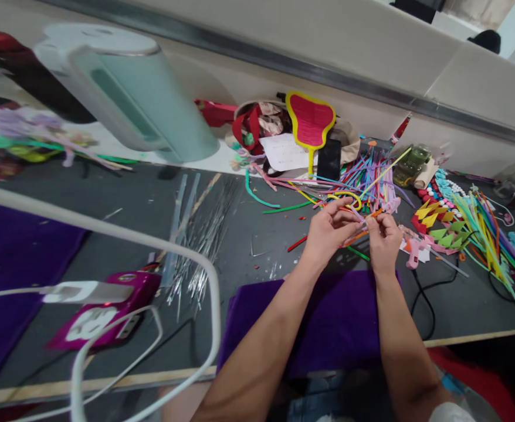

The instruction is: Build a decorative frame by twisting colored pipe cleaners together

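Note:
Both my hands meet above the grey table [121, 234], just beyond a purple cloth [328, 322]. My left hand [330, 228] is closed in a pinch on an orange pipe cleaner [358, 235]. My right hand [384, 237] is closed too, fingers pinching the same orange stem from the other side. Right behind my hands lies a tangled pile of coloured pipe cleaners [363, 176]. A red stem piece [297, 243] lies on the table left of my left wrist.
A pale green appliance [129, 94] stands at back left. A magenta power strip [103, 313] with white cables sits at front left, beside a spread of thin silver wires [200, 246]. A red-and-yellow fan [310, 123], a phone [328, 159], and felt shapes [437, 225] lie farther back and right.

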Tool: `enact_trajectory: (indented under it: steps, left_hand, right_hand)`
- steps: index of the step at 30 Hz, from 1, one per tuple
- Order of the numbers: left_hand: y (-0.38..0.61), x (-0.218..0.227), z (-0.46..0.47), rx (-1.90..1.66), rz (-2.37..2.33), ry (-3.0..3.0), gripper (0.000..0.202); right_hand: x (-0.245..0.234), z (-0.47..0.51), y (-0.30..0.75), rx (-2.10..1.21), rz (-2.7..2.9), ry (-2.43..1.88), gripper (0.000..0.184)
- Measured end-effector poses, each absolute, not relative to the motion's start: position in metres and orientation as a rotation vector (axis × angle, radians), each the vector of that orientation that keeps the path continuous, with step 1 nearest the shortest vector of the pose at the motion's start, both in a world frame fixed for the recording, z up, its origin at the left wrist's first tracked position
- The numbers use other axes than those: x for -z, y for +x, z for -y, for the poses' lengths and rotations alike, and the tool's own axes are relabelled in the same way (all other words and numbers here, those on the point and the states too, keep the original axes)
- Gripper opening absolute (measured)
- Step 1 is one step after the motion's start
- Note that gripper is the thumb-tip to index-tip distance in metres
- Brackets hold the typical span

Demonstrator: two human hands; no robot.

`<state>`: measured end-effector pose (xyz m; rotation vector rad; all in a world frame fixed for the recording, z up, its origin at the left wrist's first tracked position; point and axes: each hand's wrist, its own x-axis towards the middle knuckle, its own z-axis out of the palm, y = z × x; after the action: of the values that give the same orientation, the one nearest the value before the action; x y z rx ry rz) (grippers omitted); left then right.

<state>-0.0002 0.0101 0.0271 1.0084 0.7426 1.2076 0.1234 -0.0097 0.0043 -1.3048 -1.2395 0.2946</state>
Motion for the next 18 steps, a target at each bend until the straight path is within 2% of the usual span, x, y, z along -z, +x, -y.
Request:
enact_trajectory:
  steps: [10,15,18]
  left_hand:
    - [0.005,-0.022,-0.005,-1.398,-0.940,1.536,0.046]
    - [0.004,-0.020,0.000,-1.357,-1.064,1.931,0.036]
    - [0.006,-0.018,0.001,-1.378,-1.011,1.928,0.036]
  right_hand:
    - [-0.004,0.009,0.123,-0.330,1.228,-1.321,0.026]
    - [-0.003,0.007,0.123,-0.342,1.213,-1.316,0.028]
    - [-0.002,0.006,0.124,-0.362,1.187,-1.303,0.029]
